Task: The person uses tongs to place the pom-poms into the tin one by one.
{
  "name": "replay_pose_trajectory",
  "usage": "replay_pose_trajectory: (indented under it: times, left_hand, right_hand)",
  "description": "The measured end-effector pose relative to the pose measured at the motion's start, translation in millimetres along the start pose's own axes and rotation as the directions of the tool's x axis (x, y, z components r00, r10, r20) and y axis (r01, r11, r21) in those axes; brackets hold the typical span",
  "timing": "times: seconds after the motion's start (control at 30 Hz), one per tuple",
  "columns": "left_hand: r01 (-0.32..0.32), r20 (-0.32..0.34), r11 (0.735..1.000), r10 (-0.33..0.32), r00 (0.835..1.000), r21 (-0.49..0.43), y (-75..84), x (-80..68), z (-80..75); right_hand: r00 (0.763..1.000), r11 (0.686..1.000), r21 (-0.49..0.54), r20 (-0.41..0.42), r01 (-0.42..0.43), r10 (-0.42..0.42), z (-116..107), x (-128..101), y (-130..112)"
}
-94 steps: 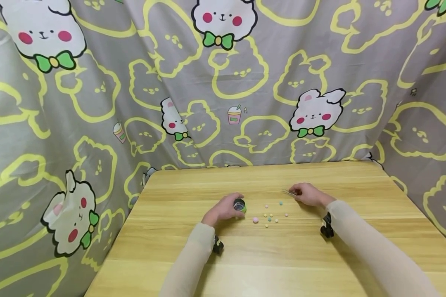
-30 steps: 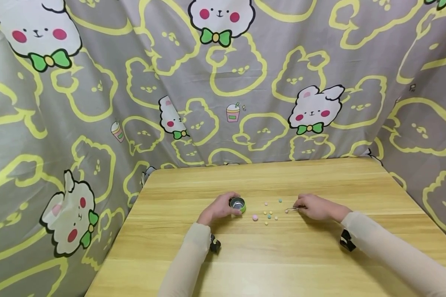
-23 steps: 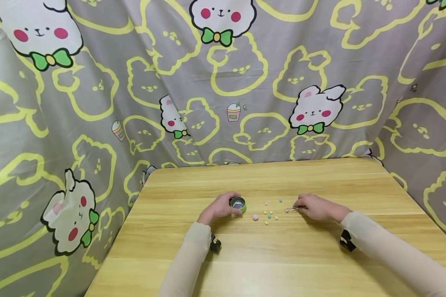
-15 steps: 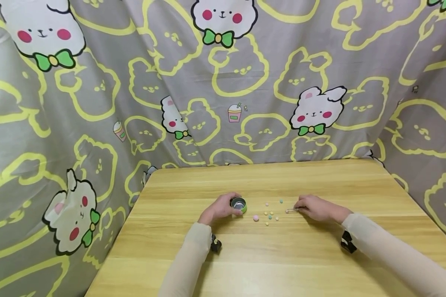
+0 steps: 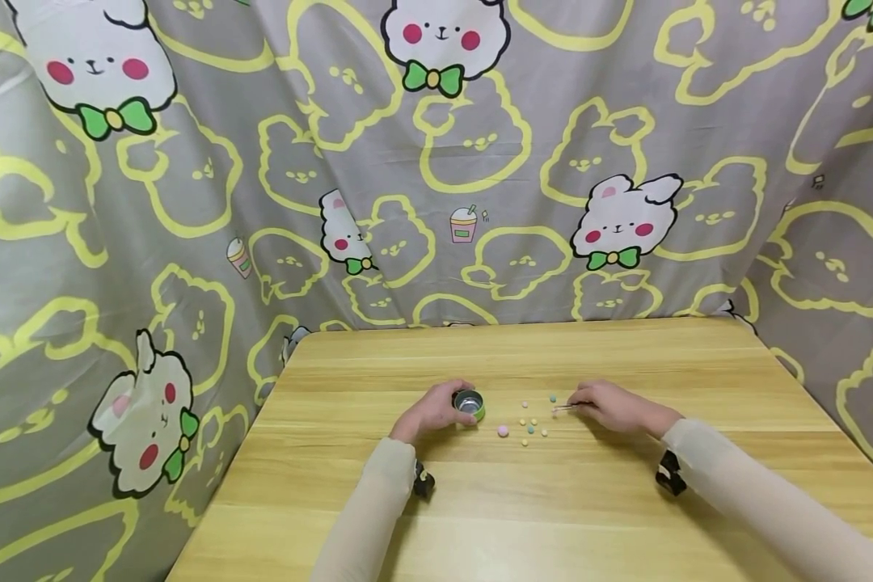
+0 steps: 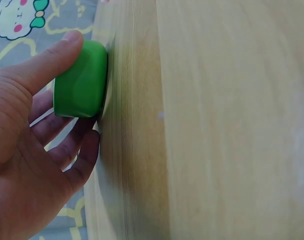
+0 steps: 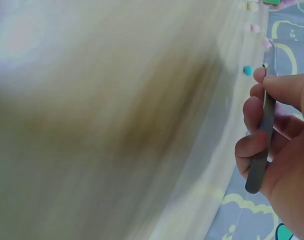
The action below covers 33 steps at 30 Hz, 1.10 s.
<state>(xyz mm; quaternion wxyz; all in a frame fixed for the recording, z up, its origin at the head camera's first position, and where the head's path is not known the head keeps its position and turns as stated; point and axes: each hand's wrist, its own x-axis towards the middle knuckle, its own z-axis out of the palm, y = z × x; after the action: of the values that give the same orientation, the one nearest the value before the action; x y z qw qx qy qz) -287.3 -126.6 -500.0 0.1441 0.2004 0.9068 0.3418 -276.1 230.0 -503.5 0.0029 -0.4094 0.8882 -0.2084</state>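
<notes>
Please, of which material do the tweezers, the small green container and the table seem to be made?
Tweezers: probably metal, smooth and gray with a dull sheen.
Green container: likely painted metal, since its inside looks silvery and shiny; plastic remains possible.
Table: wood or wood-look laminate, softly glossy, judging by its grain streaks and pale reflections.

Wears long, plain sleeves in pale cream, left sleeve (image 5: 366,509) and right sleeve (image 5: 771,498) alike, smooth and fairly close-fitting, with only faint creases. Ends each one just short of the wrist in a thin-looking, slightly paler cuff, left cuff (image 5: 391,458) and right cuff (image 5: 689,443). Carries a small, blocky black device at each wrist. Shows a little yellowish mark on left device (image 5: 424,483) and a pale patch on right device (image 5: 671,475), both too small to read. Leaves left grip (image 5: 440,406) and right grip (image 5: 613,404) bare.
</notes>
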Motion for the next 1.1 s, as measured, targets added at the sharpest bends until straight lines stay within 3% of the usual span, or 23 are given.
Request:
replay_pose_trajectory:
  times: [0.27, 0.5, 0.67, 0.93, 1.1]
  left_hand:
    - [-0.016, -0.006, 1.0, 0.016, 1.0, 0.003, 1.5, -1.2, -1.0]
    - [-0.022, -0.007, 1.0, 0.022, 1.0, 0.003, 1.8, -0.7, -1.6]
    - [-0.026, -0.008, 1.0, 0.026, 1.0, 0.007, 1.4, -1.2, -2.0]
    - [-0.028, -0.008, 1.0, 0.028, 1.0, 0.011, 0.4, 0.0, -1.3]
    - [-0.037, -0.005, 0.999, 0.037, 0.999, 0.015, -1.5, 1.0, 0.7]
  right_hand:
    - [0.999, 1.0, 0.007, -0.027, 0.023, -0.023, -5.5, 11.1, -4.6]
    - [0.988, 0.993, 0.011, -0.104, 0.117, -0.116, -11.2, 23.6, -8.0]
    - [0.978, 0.984, 0.027, -0.114, 0.179, -0.174, -15.0, 32.0, -10.5]
    - [0.997, 0.998, 0.023, -0.042, 0.06, -0.059, -16.2, 43.8, -17.5]
    - [0.999, 0.998, 0.033, -0.015, 0.045, -0.044, -16.7, 50.2, -21.3]
